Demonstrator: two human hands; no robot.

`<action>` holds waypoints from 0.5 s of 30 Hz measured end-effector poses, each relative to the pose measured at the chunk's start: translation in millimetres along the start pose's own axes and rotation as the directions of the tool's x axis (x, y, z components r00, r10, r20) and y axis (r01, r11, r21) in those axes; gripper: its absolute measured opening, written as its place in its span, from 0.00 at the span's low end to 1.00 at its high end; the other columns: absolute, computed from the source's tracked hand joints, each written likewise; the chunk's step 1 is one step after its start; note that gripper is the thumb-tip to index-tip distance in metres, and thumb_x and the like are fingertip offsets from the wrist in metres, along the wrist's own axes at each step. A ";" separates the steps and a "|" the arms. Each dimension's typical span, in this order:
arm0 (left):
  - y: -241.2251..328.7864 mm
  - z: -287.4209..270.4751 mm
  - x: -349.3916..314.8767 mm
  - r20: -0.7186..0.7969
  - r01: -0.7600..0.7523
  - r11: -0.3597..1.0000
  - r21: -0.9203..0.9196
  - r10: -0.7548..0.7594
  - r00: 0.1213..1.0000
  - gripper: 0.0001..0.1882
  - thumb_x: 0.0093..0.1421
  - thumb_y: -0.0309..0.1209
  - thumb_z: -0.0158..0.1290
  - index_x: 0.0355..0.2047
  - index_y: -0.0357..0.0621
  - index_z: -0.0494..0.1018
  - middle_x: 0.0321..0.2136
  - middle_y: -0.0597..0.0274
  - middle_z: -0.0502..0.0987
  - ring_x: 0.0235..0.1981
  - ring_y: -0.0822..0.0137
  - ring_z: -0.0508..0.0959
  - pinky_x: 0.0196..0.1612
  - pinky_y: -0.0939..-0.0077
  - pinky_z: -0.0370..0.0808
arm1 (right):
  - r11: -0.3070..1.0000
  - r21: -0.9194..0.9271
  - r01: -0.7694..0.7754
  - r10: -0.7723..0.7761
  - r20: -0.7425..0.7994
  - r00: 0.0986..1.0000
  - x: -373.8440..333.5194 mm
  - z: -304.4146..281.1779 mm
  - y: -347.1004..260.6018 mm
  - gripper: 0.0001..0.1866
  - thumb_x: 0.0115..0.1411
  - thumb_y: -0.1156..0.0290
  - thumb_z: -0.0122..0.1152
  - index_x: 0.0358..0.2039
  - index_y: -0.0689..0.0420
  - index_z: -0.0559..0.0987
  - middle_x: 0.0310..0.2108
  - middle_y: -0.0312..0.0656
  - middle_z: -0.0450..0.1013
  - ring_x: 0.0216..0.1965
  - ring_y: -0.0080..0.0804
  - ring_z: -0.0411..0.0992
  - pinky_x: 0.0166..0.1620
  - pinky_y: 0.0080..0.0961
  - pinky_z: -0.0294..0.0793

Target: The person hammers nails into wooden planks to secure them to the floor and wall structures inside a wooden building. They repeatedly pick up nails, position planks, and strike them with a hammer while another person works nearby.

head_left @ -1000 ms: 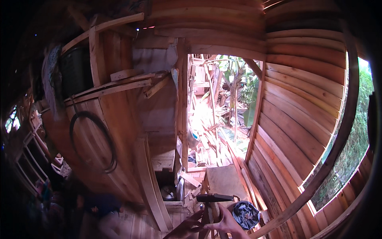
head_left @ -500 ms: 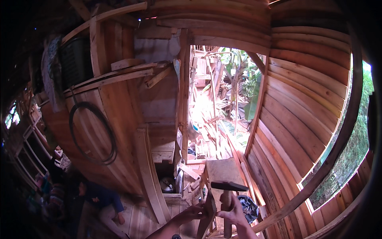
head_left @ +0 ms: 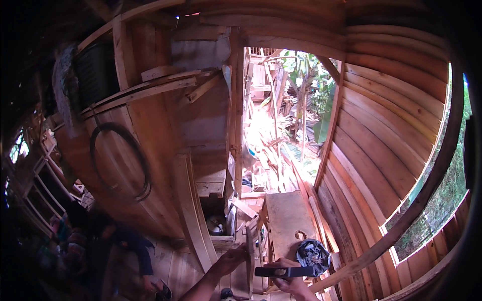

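My right hand (head_left: 290, 285) grips a hammer, its dark head (head_left: 283, 271) lying level across the top of the fist. The handle is mostly hidden beneath the head and hand. Left of it, my left hand (head_left: 234, 260) holds the edge of a narrow upright wooden board (head_left: 254, 258), its fingertips partly in shadow. The board stands beside a wooden bench (head_left: 283, 210), and the hammer is just to the board's right. A black plastic bag (head_left: 314, 256) with small thin pieces in it sits right of my right hand, against the bench.
A small brown curved piece (head_left: 300, 235) lies on the bench. A seated person (head_left: 133, 246) is at the lower left. A plank wall (head_left: 386, 130) rises on the right, crossed low by a dark pole (head_left: 401, 228). Scrap wood (head_left: 266, 160) lies beyond the doorway.
The hammer has come down and nearer to me, its head now level over my fist. My left hand and the board have shifted slightly left. More of the bench top shows.
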State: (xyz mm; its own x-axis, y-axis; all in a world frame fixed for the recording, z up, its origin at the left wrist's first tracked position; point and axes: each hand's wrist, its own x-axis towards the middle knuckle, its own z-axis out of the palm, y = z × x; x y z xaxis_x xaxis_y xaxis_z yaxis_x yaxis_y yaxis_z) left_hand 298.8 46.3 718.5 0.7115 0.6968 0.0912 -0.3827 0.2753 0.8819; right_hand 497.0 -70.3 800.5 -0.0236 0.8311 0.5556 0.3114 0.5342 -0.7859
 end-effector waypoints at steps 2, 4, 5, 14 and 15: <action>-9.3 -7.6 4.7 0.096 0.012 1.000 0.025 -0.015 0.995 0.09 0.57 0.30 0.51 0.33 0.37 0.76 0.47 0.58 0.65 0.54 0.64 0.60 0.55 0.69 0.57 | 0.988 -0.140 0.066 -0.058 0.063 0.996 5.9 7.2 -5.1 0.14 0.43 0.72 0.61 0.34 0.58 0.78 0.20 0.41 0.70 0.17 0.34 0.70 0.20 0.25 0.68; -9.5 -3.8 7.3 0.185 0.005 0.998 0.059 -0.015 0.983 0.10 0.57 0.31 0.51 0.33 0.38 0.76 0.47 0.60 0.65 0.53 0.64 0.61 0.55 0.71 0.57 | 0.954 -0.272 0.129 -0.108 0.090 0.990 5.9 6.2 -4.2 0.22 0.38 0.67 0.62 0.39 0.54 0.77 0.20 0.37 0.69 0.18 0.31 0.70 0.21 0.24 0.70; -7.2 2.7 8.0 0.178 0.018 0.998 0.057 -0.028 0.984 0.09 0.56 0.30 0.51 0.34 0.39 0.76 0.48 0.59 0.64 0.53 0.64 0.61 0.55 0.71 0.57 | 0.927 -0.338 0.162 -0.133 0.106 0.985 6.2 4.4 -3.3 0.26 0.36 0.65 0.63 0.42 0.52 0.77 0.21 0.35 0.68 0.19 0.30 0.70 0.21 0.24 0.71; 10.7 27.5 10.7 0.297 -0.010 0.951 0.308 -0.086 0.951 0.09 0.52 0.30 0.55 0.34 0.43 0.76 0.52 0.58 0.59 0.55 0.62 0.59 0.57 0.69 0.55 | 0.715 -0.668 0.205 -0.150 0.141 0.979 -2.6 4.0 -18.9 0.23 0.31 0.66 0.66 0.34 0.49 0.79 0.21 0.31 0.68 0.17 0.27 0.69 0.19 0.23 0.67; 12.1 27.9 13.7 0.322 -0.027 0.940 0.341 -0.090 0.942 0.09 0.52 0.30 0.55 0.34 0.43 0.76 0.53 0.58 0.58 0.56 0.62 0.58 0.58 0.69 0.55 | 0.715 -0.669 0.202 -0.127 0.160 0.979 -2.9 1.8 -20.2 0.23 0.30 0.66 0.65 0.34 0.48 0.79 0.22 0.32 0.67 0.18 0.27 0.69 0.19 0.23 0.67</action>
State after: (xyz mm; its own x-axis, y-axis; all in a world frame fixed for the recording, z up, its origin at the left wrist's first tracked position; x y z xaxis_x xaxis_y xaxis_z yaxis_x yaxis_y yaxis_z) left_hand 320.3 40.6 743.4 0.8946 0.4187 0.1559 -0.1779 0.0138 0.9840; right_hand 489.1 -83.2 814.3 -0.2147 0.7708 0.5998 0.8538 0.4463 -0.2679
